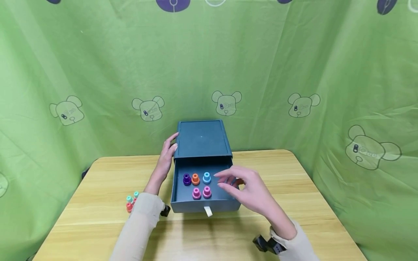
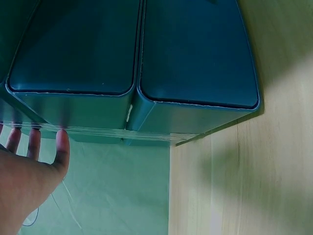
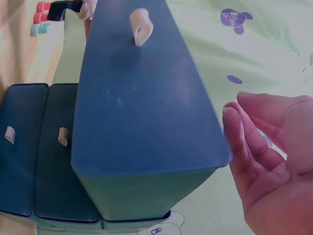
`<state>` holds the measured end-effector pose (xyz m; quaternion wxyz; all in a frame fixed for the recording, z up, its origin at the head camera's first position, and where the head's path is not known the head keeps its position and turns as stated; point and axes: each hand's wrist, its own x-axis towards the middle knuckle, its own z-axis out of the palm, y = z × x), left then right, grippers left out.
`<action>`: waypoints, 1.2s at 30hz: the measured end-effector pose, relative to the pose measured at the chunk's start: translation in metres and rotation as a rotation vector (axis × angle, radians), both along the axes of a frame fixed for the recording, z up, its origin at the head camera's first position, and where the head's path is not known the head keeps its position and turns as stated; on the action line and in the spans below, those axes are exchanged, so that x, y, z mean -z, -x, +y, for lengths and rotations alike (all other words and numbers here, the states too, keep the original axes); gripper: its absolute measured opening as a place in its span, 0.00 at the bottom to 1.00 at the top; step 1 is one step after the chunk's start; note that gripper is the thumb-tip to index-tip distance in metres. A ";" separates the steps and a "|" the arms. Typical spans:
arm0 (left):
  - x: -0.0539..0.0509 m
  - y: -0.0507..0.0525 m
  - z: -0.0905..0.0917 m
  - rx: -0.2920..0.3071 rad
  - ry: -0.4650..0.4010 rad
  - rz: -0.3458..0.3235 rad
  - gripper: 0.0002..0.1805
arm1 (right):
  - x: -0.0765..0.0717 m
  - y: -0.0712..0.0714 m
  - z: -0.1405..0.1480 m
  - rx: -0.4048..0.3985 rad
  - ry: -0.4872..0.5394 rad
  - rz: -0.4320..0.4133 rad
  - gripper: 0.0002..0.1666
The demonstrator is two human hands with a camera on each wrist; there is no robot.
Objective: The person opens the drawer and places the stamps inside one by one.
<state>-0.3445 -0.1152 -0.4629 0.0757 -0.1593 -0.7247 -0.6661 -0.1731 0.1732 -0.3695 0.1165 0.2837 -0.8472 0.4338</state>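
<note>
A dark blue drawer box [image 1: 204, 139] stands on the table with its top drawer [image 1: 225, 206] pulled out. Inside that drawer sit small stepped pegs: a purple peg [image 1: 187, 179], an orange peg [image 1: 195, 179], a light blue peg [image 1: 207, 177] and two pink pegs [image 1: 207, 192]. My left hand [image 1: 166, 159] rests against the left side of the box, fingers extended; the left wrist view shows its fingertips on the casing. Over the drawer's right edge hovers my right hand [image 1: 249, 186], thumb and fingers loosely bent and apart, nothing visible between them.
Red and teal pegs [image 1: 129, 207] stand on the wooden table [image 1: 107, 181], left of the box and partly behind my left sleeve. A white pull tab [image 1: 208, 211] hangs from the drawer front. Lower drawers [image 3: 58, 161] are closed. Green curtain [image 1: 196, 72] surrounds the table.
</note>
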 end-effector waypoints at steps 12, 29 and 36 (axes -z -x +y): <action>-0.001 0.000 -0.001 0.026 -0.001 -0.016 0.29 | 0.013 -0.027 -0.005 -0.107 0.071 0.153 0.14; -0.028 -0.024 0.003 0.046 -0.007 -0.051 0.31 | 0.050 -0.043 -0.014 -0.133 0.046 0.058 0.14; -0.027 -0.023 0.002 0.041 -0.006 -0.054 0.30 | 0.059 -0.044 -0.015 -0.119 0.004 0.032 0.15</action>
